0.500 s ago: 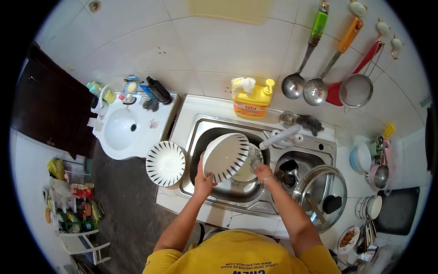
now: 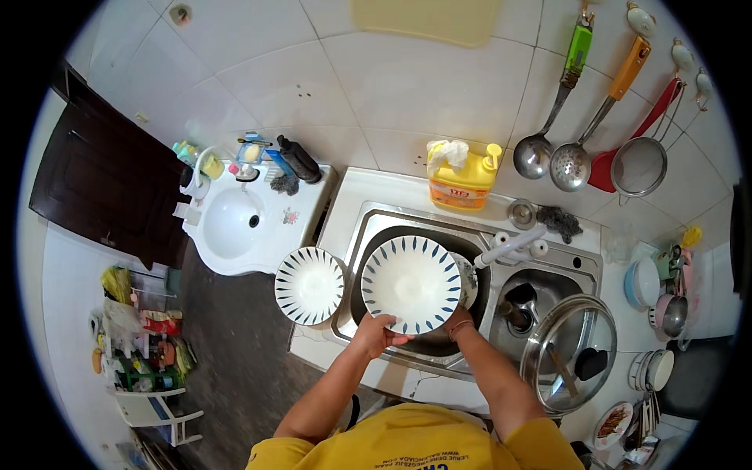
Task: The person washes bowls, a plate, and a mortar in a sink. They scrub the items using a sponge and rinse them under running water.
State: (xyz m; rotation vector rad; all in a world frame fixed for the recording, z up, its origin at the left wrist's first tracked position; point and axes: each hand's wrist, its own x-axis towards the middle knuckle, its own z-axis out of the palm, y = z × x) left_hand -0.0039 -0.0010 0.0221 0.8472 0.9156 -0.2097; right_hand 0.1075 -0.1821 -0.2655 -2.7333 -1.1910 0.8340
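Observation:
A large white bowl (image 2: 411, 282) with dark blue strokes round its rim is held over the left sink basin (image 2: 356, 309), its inside facing up. My left hand (image 2: 382, 335) grips its near left edge, thumb over the rim and fingers underneath. At the near right edge is my right hand (image 2: 459, 322), its fingers mostly hidden by the bowl. Part of another pale, patterned dish (image 2: 468, 280) shows in the basin behind the bowl's right side. A similar striped bowl (image 2: 309, 286) rests on the counter to the left.
A faucet (image 2: 509, 249) reaches over the sink. Right of it, a glass lid (image 2: 568, 392) leans across the smaller basin (image 2: 540, 270). Behind stands a yellow pump jug (image 2: 462, 184). Ladles (image 2: 534, 157) and a strainer (image 2: 638, 168) hang on the wall. A white washbasin (image 2: 223, 227) is at left.
The large bowl has turned from tilted to nearly level, its inside now facing up. My right hand, earlier at a greyish cloth-like thing beside the other dish, has come to the bowl's near right edge.

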